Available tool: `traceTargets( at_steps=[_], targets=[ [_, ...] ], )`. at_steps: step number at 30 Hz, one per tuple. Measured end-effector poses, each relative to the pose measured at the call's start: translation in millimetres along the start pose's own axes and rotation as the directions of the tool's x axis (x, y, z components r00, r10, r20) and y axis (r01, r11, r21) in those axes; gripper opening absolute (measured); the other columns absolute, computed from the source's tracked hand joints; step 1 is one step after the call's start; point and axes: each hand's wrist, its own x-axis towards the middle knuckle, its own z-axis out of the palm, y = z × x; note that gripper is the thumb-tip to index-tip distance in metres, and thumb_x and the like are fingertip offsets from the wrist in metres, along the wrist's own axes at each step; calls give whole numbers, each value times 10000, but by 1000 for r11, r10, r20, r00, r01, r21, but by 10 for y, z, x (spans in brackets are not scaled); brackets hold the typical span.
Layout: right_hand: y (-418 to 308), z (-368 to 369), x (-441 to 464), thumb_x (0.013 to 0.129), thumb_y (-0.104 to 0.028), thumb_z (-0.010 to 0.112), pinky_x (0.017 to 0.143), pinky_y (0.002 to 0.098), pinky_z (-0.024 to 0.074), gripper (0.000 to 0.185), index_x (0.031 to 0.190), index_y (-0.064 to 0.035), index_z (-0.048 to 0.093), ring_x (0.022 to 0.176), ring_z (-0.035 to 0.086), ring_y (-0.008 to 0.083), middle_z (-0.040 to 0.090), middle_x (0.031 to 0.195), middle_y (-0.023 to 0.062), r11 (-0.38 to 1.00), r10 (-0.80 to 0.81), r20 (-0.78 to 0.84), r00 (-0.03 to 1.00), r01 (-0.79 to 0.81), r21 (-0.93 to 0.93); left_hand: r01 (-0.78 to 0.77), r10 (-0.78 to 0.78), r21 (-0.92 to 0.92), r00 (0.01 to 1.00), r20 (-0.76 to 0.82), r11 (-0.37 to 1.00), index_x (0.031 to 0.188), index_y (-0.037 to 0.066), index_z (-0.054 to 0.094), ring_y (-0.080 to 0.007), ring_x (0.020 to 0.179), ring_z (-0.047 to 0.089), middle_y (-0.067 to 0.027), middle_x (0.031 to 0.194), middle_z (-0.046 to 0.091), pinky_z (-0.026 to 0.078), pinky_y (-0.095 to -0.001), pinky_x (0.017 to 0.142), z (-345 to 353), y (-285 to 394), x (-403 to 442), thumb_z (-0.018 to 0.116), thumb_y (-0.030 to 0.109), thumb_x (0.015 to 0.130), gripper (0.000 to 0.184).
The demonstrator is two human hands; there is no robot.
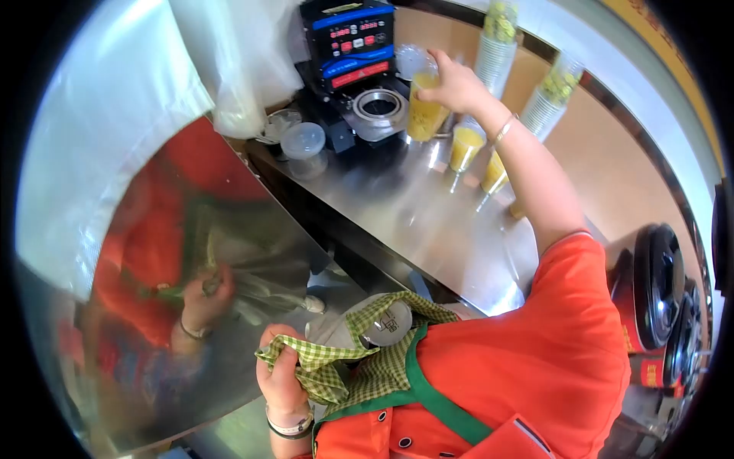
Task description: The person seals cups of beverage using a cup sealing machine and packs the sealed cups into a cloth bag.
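My right hand (459,88) reaches across the steel counter, its fingers closed around the upper part of a tall clear cup of yellow drink (423,118). Close to that cup is a clear plastic lid (411,58). Two smaller cups of yellow drink, one nearer (465,145) and one partly behind my forearm (495,174), stand beside it. Down by my body, my left hand (281,375) bunches the edge of a green checked apron (325,356) in its fingers. A pale round patch with dark print (388,324) shows among the apron's folds.
A black cup-sealing machine (355,46) with a lit panel stands behind the counter (397,195). Left of it is a clear lidded tub (303,145). Stacked cups (495,65) line the back wall. Black-lidded containers (659,287) are at right; a reflective steel panel (252,260) is at left.
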Motion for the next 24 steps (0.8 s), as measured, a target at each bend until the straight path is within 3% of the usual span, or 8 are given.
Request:
traceTargets(
  at_steps=[5,10,14,17,21,24],
  targets=[
    [-296,303,732,640,-424,689,892,397,430,859,1320,-52,319,1028,536,384,542,1119,259,996,-90,-86,992,89,-12,-58,56,-10,992,-112,998,827,13,499,-79,662,425,-23,751,484,339,-205,592,-47,-166,-46,477,62,781,71],
    [-416,740,950,619,-454,715,918,391,411,914,1315,-19,315,1045,539,356,560,1106,238,995,-40,103,994,49,-87,-58,42,-62,971,-236,996,839,18,491,-73,656,424,-13,748,478,345,-201,593,-67,-271,-103,474,47,784,64],
    [-324,1137,925,601,-498,731,952,403,369,985,1342,-36,276,1103,486,364,514,1166,250,997,-64,179,982,70,-29,-70,45,-88,963,-265,994,855,21,489,-73,664,427,-11,753,477,349,-201,597,-57,-301,-92,492,65,800,70],
    [-271,1403,838,600,-549,719,928,414,396,993,1338,-50,282,1068,508,387,506,1160,267,991,-76,127,989,88,-98,-74,43,-105,962,-271,992,870,23,491,-72,676,430,-7,760,475,353,-201,603,-40,-298,-123,515,91,816,90],
    [-258,1519,758,609,-542,724,958,420,367,996,1374,-120,246,1131,440,400,446,1234,247,996,-4,261,965,27,-83,-56,26,-98,959,-281,994,900,22,495,-71,688,430,0,766,467,360,-202,617,-35,-277,-100,526,94,824,110],
    [-242,1507,631,622,-534,721,970,426,353,996,1381,-122,226,1167,403,401,423,1252,254,996,-26,237,971,45,-77,-58,28,-96,955,-294,994,925,17,497,-73,702,438,1,780,467,368,-204,633,-5,-227,-94,519,85,826,122]
  ],
)
